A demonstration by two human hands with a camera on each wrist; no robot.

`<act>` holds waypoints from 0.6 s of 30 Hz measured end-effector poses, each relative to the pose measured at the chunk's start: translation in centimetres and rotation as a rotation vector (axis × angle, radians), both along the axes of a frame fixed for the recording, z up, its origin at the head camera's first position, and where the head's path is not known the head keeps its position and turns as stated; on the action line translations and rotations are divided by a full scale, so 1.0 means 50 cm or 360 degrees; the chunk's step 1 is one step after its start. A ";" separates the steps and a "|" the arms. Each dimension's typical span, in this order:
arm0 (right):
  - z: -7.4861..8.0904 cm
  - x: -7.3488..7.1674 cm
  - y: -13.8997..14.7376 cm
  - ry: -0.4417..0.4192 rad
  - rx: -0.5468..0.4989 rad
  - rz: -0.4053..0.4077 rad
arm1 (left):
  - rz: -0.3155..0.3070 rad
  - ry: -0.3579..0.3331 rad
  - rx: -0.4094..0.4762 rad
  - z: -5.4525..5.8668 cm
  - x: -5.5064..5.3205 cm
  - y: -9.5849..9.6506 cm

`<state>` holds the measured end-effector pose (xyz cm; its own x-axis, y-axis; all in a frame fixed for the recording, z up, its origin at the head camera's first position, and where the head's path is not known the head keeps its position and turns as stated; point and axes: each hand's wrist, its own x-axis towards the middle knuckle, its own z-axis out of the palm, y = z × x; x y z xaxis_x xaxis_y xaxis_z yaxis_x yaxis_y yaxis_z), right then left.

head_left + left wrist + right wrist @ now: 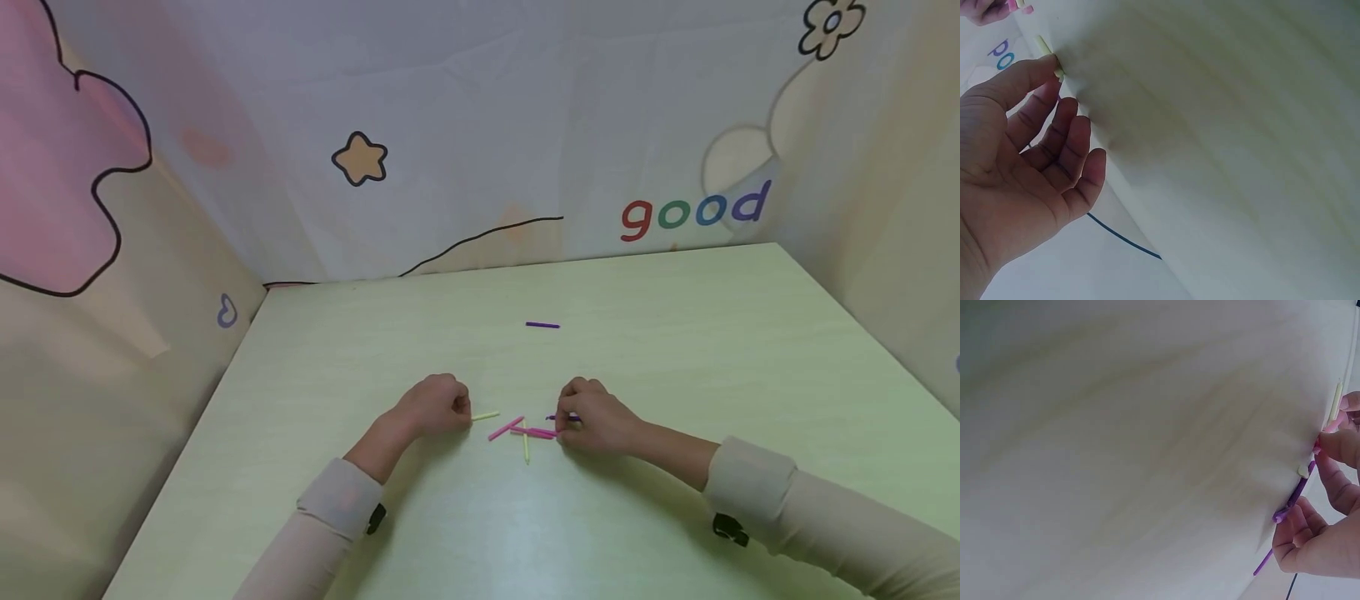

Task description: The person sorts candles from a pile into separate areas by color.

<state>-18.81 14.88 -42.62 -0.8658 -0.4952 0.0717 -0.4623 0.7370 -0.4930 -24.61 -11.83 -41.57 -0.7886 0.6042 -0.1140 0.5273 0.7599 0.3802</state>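
Scattered sticks (525,432) crowd the gap between both hands; table (675,350) beyond lies open.

Beige sleeves (750,487), black wrist straps (730,528)
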 end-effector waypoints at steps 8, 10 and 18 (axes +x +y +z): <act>0.000 -0.004 -0.001 0.0006 0.0002 -0.0012 | 0.0012 0.0022 -0.0004 0.003 -0.001 -0.001; 0.000 -0.003 -0.002 -0.0002 0.0004 -0.0020 | 0.0012 0.0054 -0.0007 0.007 0.002 -0.001; -0.002 -0.003 -0.002 -0.0055 0.0026 -0.0032 | 0.0009 0.0205 0.0020 0.038 0.015 0.000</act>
<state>-18.96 14.80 -42.70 -0.8774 -0.4786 0.0339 -0.4304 0.7539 -0.4964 -23.87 -11.84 -39.66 -0.7995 0.6006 -0.0043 0.5681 0.7585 0.3192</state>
